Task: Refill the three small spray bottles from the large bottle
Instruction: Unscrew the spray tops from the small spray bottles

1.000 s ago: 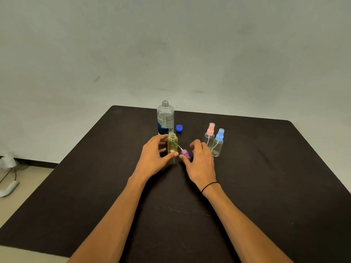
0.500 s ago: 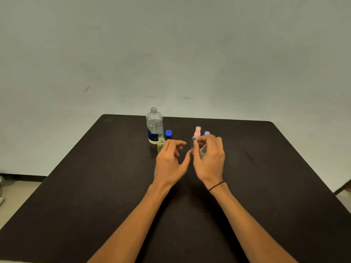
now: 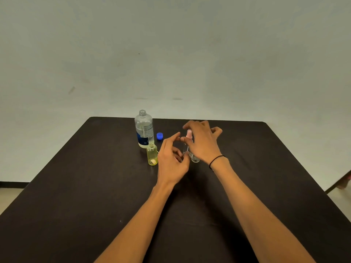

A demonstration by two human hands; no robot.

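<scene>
A: Bottles are sitting just above centre frame on my feed, on the dark table [image 3: 76, 186]. I'm seeing the large bottle [image 3: 143, 130] standing upright with its neck uncapped, and the blue cap [image 3: 160, 136] lying just right of it on the tabletop.

B: And the yellow one?

A: The yellow bottle [image 3: 152, 154] is standing directly below the large bottle in the frame, open at the top, with no hand on it. The left hand [image 3: 171, 160] is hovering just to its right, fingers loosely curled and apart, holding nothing that I can make out.

B: What is the right hand doing?

A: The right hand [image 3: 204, 143] is arching over the pink-topped bottle [image 3: 189, 138] at centre frame. The thumb and a fingertip are sitting at the pink spray head, but I cannot tell whether they are pinching it or only touching. The other fingers are spreading out toward the upper right.

B: Third small bottle?

A: I'm seeing only a clear bottle base [image 3: 195, 158] showing under the right wrist; the rest is hidden. A black band [image 3: 216, 160] is circling that wrist.
</scene>
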